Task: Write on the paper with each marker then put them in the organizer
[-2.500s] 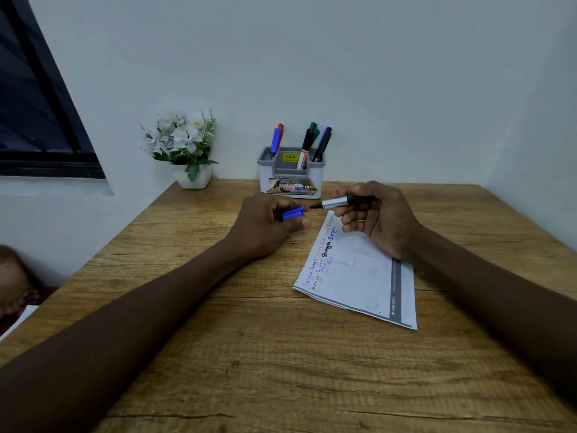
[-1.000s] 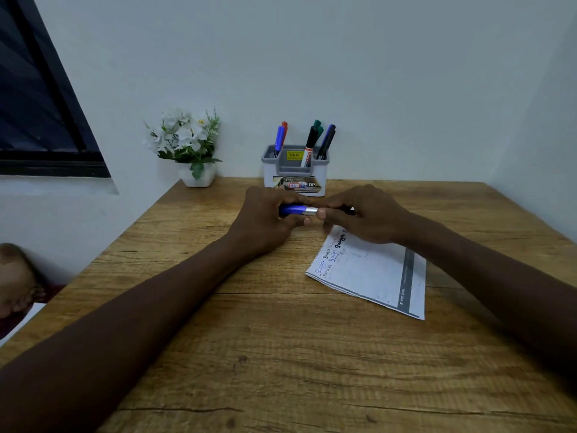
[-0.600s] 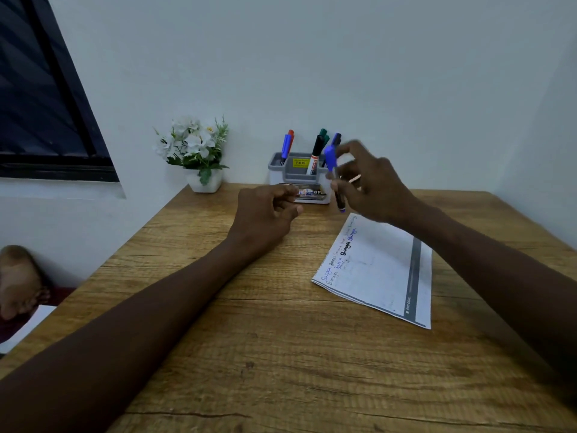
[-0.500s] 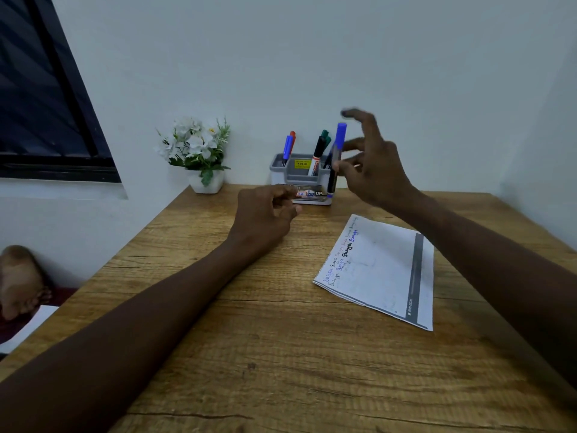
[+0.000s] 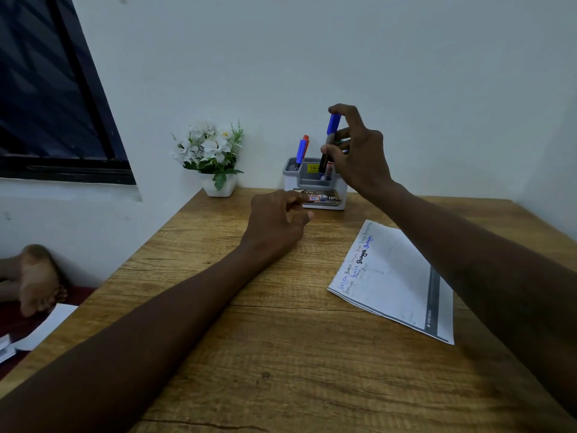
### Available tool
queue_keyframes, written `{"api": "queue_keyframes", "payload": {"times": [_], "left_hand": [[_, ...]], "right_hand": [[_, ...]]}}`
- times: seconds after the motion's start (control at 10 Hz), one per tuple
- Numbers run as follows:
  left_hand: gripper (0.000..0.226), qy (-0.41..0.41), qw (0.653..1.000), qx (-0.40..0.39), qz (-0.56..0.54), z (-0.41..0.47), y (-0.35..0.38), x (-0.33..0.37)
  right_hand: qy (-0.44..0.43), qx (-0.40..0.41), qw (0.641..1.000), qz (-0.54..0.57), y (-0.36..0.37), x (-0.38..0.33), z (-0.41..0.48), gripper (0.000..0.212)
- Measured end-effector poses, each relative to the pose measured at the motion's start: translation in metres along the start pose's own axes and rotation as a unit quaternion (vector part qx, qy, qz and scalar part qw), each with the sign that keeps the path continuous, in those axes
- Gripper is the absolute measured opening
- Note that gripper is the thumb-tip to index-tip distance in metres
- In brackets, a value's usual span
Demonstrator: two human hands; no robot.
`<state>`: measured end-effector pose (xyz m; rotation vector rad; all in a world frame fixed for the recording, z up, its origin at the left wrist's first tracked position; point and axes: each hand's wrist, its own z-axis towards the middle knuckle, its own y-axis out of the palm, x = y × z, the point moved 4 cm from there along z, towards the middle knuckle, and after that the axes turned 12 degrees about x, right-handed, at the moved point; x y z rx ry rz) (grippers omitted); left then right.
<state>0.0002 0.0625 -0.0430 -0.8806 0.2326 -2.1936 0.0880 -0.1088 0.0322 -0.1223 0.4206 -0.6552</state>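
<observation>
The right hand point(image 5: 356, 157) had carried the blue-capped marker point(image 5: 333, 124) over the organizer point(image 5: 307, 182). It pinched the marker nearly upright, cap on top, tail dipping toward the right compartment directly below. The left hand point(image 5: 274, 223) lay loosely curled and empty on the worktop point(image 5: 281, 354).

Organizer point(image 5: 288, 182) label print too small

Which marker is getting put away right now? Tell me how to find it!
Look at the far edge of the wooden table, where a grey and white organizer stands near the wall. At its right side, the right hand pinches a blue-capped marker upright. Unlike the blue and red markers resting in the left slot, it is held and sticks up highest.
</observation>
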Motion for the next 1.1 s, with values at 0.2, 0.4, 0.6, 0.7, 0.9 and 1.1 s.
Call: {"api": "queue_keyframes", "payload": {"times": [0.2,0.4,0.6,0.7,0.9,1.1], "left_hand": [[0.039,0.000,1.000,0.001,0.004,0.000,-0.001,-0.001],[0.036,0.000,1.000,0.002,0.002,0.000,0.000,-0.002],[0.037,0.001,1.000,-0.006,0.008,0.001,0.001,-0.003],[0.038,0.001,1.000,-0.010,0.014,0.001,0.001,-0.002],[0.042,-0.010,0.999,-0.022,0.024,0.001,0.004,-0.004],[0.044,-0.015,0.999,-0.026,0.026,-0.002,0.007,-0.002]], "right_hand": [[0.020,-0.013,1.000,-0.020,0.007,0.006,-0.002,0.065],[0.041,-0.003,0.999,-0.008,0.009,0.009,0.006,0.056],[0.033,-0.001,0.998,-0.051,0.016,0.018,0.004,0.036],[0.037,-0.019,0.996,-0.074,0.019,0.022,0.004,0.033],[0.024,-0.008,0.997,-0.074,0.010,0.019,-0.001,0.033],[-0.021,-0.016,0.998,-0.054,-0.009,0.003,-0.034,0.018]]}}
